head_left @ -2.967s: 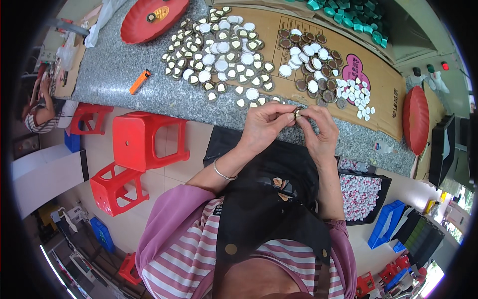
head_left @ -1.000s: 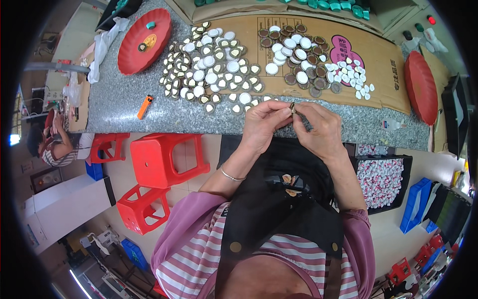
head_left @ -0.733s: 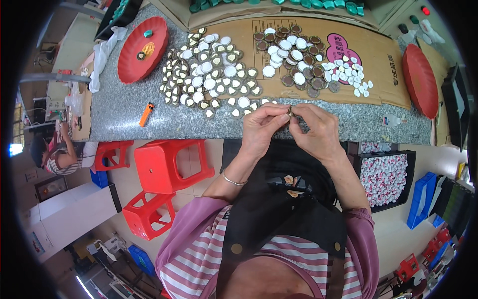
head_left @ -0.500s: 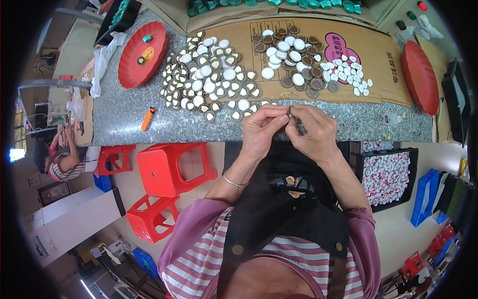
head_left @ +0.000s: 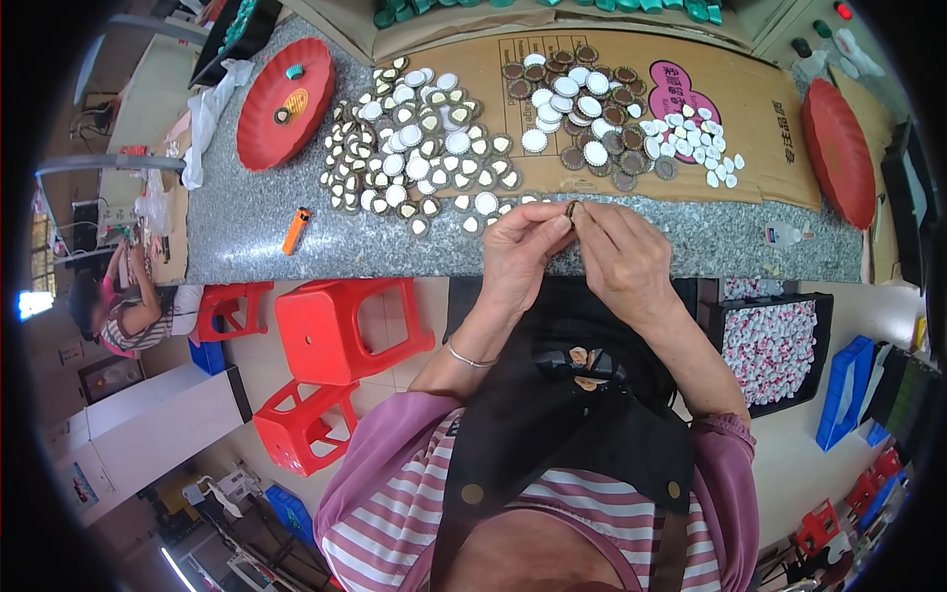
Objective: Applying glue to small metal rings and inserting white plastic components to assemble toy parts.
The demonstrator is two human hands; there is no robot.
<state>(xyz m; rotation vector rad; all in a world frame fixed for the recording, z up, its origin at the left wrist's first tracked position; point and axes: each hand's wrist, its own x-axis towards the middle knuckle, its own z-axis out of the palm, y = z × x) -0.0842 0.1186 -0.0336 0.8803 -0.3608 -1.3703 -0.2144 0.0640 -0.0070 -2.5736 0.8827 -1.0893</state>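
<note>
Just in front of the table's near edge, my left hand (head_left: 515, 247) and my right hand (head_left: 627, 264) meet at the fingertips. Between their pinched thumbs and fingers is a small dark round disc (head_left: 571, 210), seen nearly edge-on and partly covered. Beyond my left hand spreads a pile of scallop-edged discs (head_left: 457, 143), many dark with a cream piece in the middle, others white. Straight ahead of my right hand lie brown and white scalloped discs (head_left: 595, 153). Small white rounded pieces (head_left: 712, 158) are heaped to their right.
A cardboard sheet (head_left: 745, 94) covers part of the speckled grey table (head_left: 237, 252). Red fluted plates stand at left (head_left: 258, 133) and right (head_left: 840, 153). An orange lighter (head_left: 295, 232) lies at left, a small clear bottle (head_left: 782, 235) at right. Red stools (head_left: 314, 340) are below left.
My right fingers have closed in and folded over the disc, and the disc has turned a little between my fingertips. The whole view has shifted slightly.
</note>
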